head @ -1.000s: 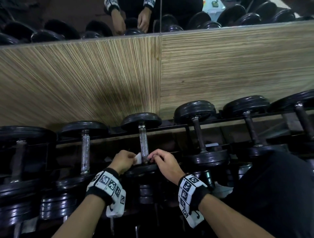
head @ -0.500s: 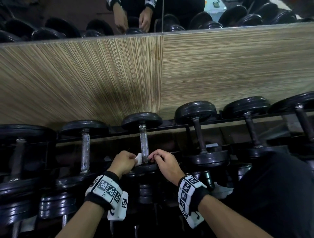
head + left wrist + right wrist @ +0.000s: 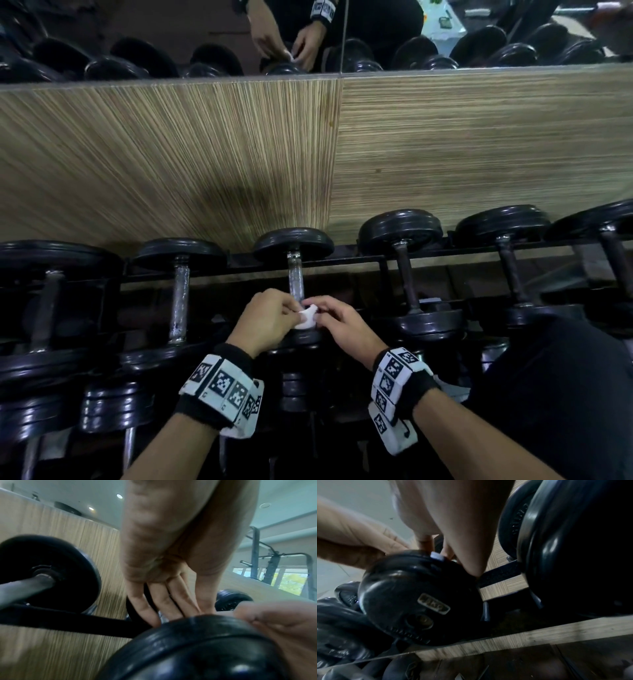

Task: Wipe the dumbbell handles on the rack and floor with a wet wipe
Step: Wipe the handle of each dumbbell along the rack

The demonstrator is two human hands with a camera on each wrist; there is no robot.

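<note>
Pinching a small white wet wipe (image 3: 306, 318) between them, left hand (image 3: 263, 320) and right hand (image 3: 342, 325), fingers curled onto the wipe from either side, just above the near black round weight plate (image 3: 305, 337) of the middle dumbbell. Lying on the black metal rack (image 3: 342, 262), that dumbbell, long axis running away from the person toward the wall, far black plate (image 3: 294, 244) up against the striped light-wood wall panel (image 3: 205, 154). Showing bare between wipe and far plate, the silvery knurled steel dumbbell handle (image 3: 296, 279), with the wipe pressed at its near end. Resting parallel on the same rack, neighbouring dumbbells: a silvery-handled one (image 3: 179, 301) to the left, a dark-handled one (image 3: 406, 277) to the right, all pointing the same way. Seen from the left wrist, fingers (image 3: 159, 601) reaching down behind the rim of the near plate (image 3: 197, 642); the wipe itself hidden there. Seen from the right wrist, a pale corner of the wipe (image 3: 436, 556) peeking over the plate's top edge, plate face (image 3: 419, 597) carrying a small weight label, too blurred to read. Mirrored above the panel, both hands with the wipe (image 3: 291, 54).
</note>
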